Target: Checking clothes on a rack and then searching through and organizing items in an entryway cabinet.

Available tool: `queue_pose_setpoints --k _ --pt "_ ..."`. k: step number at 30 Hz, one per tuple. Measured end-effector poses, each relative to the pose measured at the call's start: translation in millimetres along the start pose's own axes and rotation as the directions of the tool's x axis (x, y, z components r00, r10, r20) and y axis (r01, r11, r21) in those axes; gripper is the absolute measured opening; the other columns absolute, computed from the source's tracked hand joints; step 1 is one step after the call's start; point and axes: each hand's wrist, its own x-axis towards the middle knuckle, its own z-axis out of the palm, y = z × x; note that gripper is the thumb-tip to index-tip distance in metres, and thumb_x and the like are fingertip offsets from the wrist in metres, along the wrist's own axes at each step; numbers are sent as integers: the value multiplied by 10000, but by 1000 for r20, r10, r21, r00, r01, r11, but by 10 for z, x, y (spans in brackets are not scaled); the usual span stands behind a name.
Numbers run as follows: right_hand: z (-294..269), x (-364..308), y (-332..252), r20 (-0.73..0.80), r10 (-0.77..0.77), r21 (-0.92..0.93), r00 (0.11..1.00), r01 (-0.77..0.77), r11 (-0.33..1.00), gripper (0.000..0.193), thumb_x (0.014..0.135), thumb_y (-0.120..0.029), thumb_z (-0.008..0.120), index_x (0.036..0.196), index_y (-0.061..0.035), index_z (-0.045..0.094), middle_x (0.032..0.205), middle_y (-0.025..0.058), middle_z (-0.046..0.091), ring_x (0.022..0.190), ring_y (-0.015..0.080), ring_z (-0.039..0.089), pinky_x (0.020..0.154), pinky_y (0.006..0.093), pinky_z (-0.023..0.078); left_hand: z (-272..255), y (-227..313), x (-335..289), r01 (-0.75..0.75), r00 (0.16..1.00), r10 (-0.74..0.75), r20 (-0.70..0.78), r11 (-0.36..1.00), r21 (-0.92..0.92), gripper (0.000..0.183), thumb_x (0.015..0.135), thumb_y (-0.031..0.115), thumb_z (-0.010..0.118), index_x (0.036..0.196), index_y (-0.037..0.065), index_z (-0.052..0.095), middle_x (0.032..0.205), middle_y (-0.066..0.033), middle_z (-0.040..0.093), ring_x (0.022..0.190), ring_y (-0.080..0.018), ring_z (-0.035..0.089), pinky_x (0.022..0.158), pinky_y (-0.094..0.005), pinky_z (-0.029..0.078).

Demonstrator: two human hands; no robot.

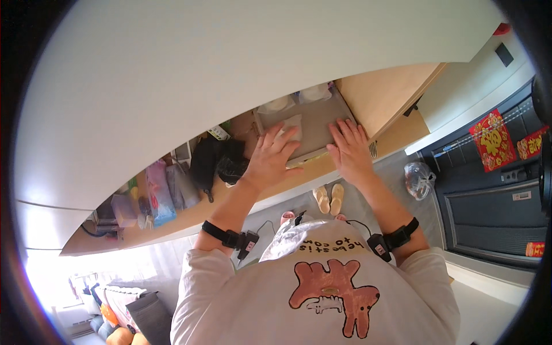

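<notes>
A shallow greyish bin (323,122) sits on the wooden shelf in front of me, with white bundles in clear plastic (310,94) along its far side. My left hand (270,154) is at its left edge, fingers spread, next to a crumpled white piece (294,122) that looks like a bag or tissue. Whether those fingertips touch the white piece I cannot tell. Over the bin's right edge lies my right hand (348,148), its fingers stretched out and nothing gripped.
Left along the shelf (190,214) stand a black pouch (204,164), a pink-and-blue packet (159,192) and a lilac box (123,210). A white cabinet front (230,63) overhangs them. Beige slippers (329,199) and a plastic bag (419,180) lie on the floor near a dark door (489,213).
</notes>
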Motion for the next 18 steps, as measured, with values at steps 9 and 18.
queue_pose_setpoints --k 9,18 --pt "-94 84 81 158 -10 -72 987 22 997 571 892 -362 605 1307 18 509 1395 227 468 1325 365 413 1122 484 287 77 5 37 4 999 -5 39 999 49 546 720 342 784 1173 108 588 1464 -80 371 1362 -383 317 1076 -520 357" --pt "-234 215 121 184 -118 -15 976 123 992 567 796 -328 709 1266 -43 570 1303 189 538 1259 350 478 1094 460 338 62 88 -10 55 982 -53 -182 998 3 727 709 427 806 1292 105 514 1478 -175 326 1354 -404 341 1086 -551 318"
